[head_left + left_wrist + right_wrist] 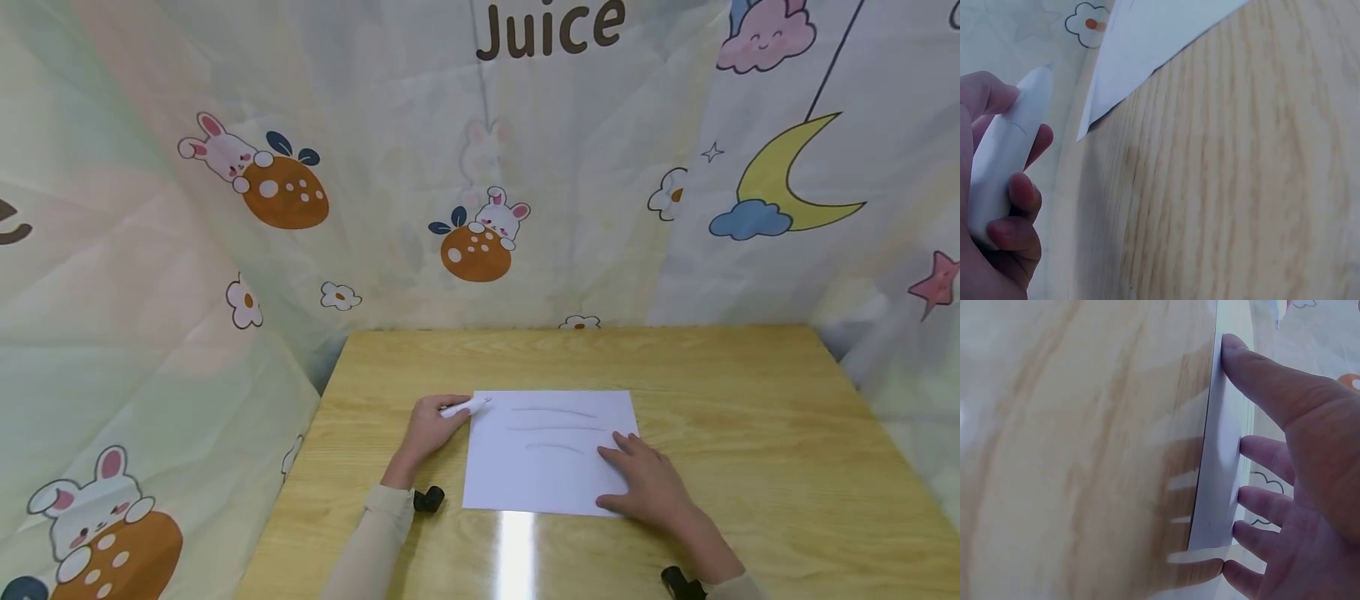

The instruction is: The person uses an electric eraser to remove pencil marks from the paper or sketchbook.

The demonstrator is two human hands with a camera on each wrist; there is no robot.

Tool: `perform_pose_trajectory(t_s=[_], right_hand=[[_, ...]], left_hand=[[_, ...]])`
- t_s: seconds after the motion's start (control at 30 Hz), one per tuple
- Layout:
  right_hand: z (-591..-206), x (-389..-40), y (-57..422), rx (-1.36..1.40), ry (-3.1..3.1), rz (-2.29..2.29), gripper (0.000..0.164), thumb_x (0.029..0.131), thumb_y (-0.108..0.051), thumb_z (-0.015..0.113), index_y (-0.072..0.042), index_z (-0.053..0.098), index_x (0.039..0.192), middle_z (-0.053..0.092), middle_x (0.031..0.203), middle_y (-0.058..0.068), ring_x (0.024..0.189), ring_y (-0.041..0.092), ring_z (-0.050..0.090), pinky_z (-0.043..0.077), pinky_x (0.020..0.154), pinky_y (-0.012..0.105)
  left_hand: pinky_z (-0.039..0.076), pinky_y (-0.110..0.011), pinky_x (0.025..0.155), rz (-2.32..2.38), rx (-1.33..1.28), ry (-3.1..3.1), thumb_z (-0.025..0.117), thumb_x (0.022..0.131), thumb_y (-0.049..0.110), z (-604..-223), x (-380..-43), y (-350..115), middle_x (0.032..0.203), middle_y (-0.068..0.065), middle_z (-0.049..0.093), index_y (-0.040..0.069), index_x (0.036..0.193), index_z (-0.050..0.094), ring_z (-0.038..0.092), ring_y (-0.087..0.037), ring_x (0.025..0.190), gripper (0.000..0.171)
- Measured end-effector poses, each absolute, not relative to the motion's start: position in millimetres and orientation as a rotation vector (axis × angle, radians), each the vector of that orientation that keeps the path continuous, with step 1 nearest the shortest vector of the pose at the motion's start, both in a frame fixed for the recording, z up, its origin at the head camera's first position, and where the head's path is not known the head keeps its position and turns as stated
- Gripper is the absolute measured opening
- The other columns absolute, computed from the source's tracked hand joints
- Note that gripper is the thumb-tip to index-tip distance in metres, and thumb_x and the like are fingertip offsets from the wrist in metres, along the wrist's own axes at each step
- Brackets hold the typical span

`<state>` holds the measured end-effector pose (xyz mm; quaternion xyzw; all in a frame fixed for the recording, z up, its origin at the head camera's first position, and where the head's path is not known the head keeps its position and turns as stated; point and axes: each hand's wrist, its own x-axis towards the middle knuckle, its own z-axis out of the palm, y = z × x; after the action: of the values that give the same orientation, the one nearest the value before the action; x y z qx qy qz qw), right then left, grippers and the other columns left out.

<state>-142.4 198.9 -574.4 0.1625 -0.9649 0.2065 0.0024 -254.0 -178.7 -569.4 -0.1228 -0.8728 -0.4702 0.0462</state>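
Observation:
A sheet of white paper [536, 475] lies on the table, with three faint grey curved lines across its upper half. At its upper left corner my left hand [431, 429] holds a thick, smooth white pen [463, 407], its fine tip over the paper. The left wrist view shows the fingers curled round the rounded pen body [1004, 156], which has a thin seam. My right hand [651, 482] rests spread on the paper's right edge. In the right wrist view, the thumb and several fingertips [1257, 497] touch the sheet [1213, 506].
The wooden table [735, 400] extends around the paper, with a bright light reflection in front of it. A printed cloth [375, 167] hangs behind and at the sides. Dark wrist camera pieces [429, 499] sit by both forearms.

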Motion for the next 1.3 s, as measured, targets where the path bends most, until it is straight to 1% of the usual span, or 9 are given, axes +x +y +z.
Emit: perform_pose_trajectory(t_s=[0.33, 0.4, 0.6, 0.73, 0.87, 0.93, 1.1, 1.23, 1.3], right_hand=[[-574, -143, 199, 0.512, -3.046, 0.640, 0.077, 0.070, -0.053, 0.080, -0.009, 0.062, 0.130, 0.045, 0.141, 0.024, 0.130, 0.049, 0.037, 0.032, 0.093, 0.068], [-575, -143, 199, 0.501, -3.050, 0.636, 0.077, 0.070, -0.053, 0.080, -0.009, 0.062, 0.131, 0.046, 0.141, 0.023, 0.130, 0.048, 0.037, 0.032, 0.094, 0.067], [-576, -139, 198, 0.498, -3.050, 0.649, 0.077, 0.069, -0.054, 0.081, -0.009, 0.063, 0.129, 0.047, 0.140, 0.023, 0.129, 0.048, 0.038, 0.032, 0.094, 0.067], [-578, -137, 198, 0.494, -3.069, 0.654, 0.076, 0.070, -0.053, 0.080, -0.009, 0.062, 0.130, 0.045, 0.141, 0.023, 0.130, 0.049, 0.037, 0.032, 0.094, 0.067], [-578, -139, 200, 0.496, -3.055, 0.630, 0.076, 0.071, -0.052, 0.080, -0.009, 0.062, 0.131, 0.045, 0.142, 0.023, 0.130, 0.049, 0.036, 0.032, 0.094, 0.067], [-576, -140, 201, 0.503, -3.040, 0.634, 0.076, 0.070, -0.052, 0.081, -0.009, 0.062, 0.130, 0.046, 0.141, 0.023, 0.130, 0.049, 0.037, 0.032, 0.093, 0.067], [-573, -140, 201, 0.516, -3.032, 0.660, 0.077, 0.070, -0.053, 0.081, -0.008, 0.062, 0.129, 0.046, 0.140, 0.024, 0.129, 0.049, 0.038, 0.032, 0.094, 0.067], [-572, -138, 200, 0.514, -3.046, 0.654, 0.077, 0.071, -0.054, 0.080, -0.008, 0.062, 0.130, 0.046, 0.140, 0.025, 0.129, 0.049, 0.037, 0.032, 0.094, 0.067], [-572, -138, 199, 0.512, -3.045, 0.650, 0.077, 0.071, -0.054, 0.080, -0.009, 0.062, 0.130, 0.046, 0.141, 0.024, 0.129, 0.049, 0.037, 0.032, 0.094, 0.067]], left_hand=[[0.049, -0.034, 0.074, -1.338, -0.334, -2.770, 0.076, 0.084, 0.027, -570, -260, -171, 0.100, 0.004, 0.072, 0.023, 0.100, 0.079, 0.063, -0.013, 0.091, 0.017], [0.048, -0.034, 0.074, -1.315, -0.358, -2.798, 0.075, 0.085, 0.028, -570, -262, -169, 0.102, 0.004, 0.072, 0.023, 0.101, 0.079, 0.063, -0.013, 0.093, 0.017], [0.049, -0.039, 0.083, -1.267, -0.449, -2.868, 0.072, 0.088, 0.026, -568, -263, -162, 0.108, 0.001, 0.071, 0.019, 0.105, 0.078, 0.063, -0.018, 0.104, 0.019], [0.048, -0.036, 0.079, -1.189, -0.463, -2.917, 0.072, 0.088, 0.028, -569, -262, -158, 0.110, 0.000, 0.070, 0.022, 0.105, 0.078, 0.063, -0.017, 0.102, 0.019], [0.045, -0.032, 0.072, -1.168, -0.475, -2.933, 0.071, 0.088, 0.029, -567, -263, -154, 0.113, -0.002, 0.069, 0.022, 0.105, 0.078, 0.062, -0.014, 0.096, 0.020], [0.042, -0.031, 0.066, -1.170, -0.471, -2.936, 0.071, 0.088, 0.028, -567, -263, -152, 0.112, -0.003, 0.069, 0.022, 0.105, 0.078, 0.059, -0.014, 0.084, 0.019], [0.036, -0.028, 0.052, -1.171, -0.478, -2.970, 0.072, 0.088, 0.028, -568, -264, -148, 0.110, -0.002, 0.070, 0.022, 0.105, 0.078, 0.040, -0.013, 0.057, 0.019], [0.034, -0.027, 0.048, -1.148, -0.507, -3.002, 0.071, 0.088, 0.030, -570, -265, -145, 0.109, 0.000, 0.070, 0.023, 0.106, 0.077, 0.031, -0.010, 0.049, 0.020], [0.035, -0.028, 0.049, -1.130, -0.514, -2.998, 0.070, 0.088, 0.030, -570, -265, -144, 0.108, 0.000, 0.070, 0.023, 0.106, 0.077, 0.032, -0.010, 0.050, 0.020]])
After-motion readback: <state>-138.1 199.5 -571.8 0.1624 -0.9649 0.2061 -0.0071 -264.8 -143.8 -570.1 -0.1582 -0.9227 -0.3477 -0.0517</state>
